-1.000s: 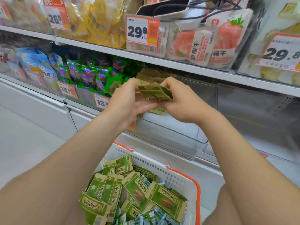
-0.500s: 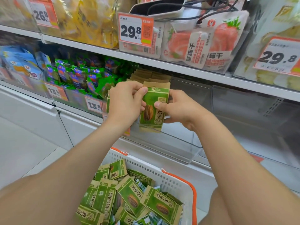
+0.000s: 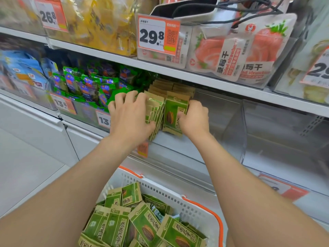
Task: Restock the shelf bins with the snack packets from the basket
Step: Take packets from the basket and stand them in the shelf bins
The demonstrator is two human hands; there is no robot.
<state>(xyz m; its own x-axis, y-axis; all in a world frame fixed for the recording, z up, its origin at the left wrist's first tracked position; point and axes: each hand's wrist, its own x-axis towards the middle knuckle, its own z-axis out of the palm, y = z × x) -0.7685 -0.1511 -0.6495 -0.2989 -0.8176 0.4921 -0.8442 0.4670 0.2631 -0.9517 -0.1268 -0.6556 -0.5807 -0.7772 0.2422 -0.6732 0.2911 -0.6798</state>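
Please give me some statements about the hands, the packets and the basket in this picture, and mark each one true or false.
1. The right hand holds one green packet upright at the clear bin. True.
2. The basket is empty. False: many loose packets lie in it.
3. The left hand hangs free beside the basket. False: it grips a stack of packets at the clear bin.
4. The price tag on the shelf above the hands reads 29.8. True.
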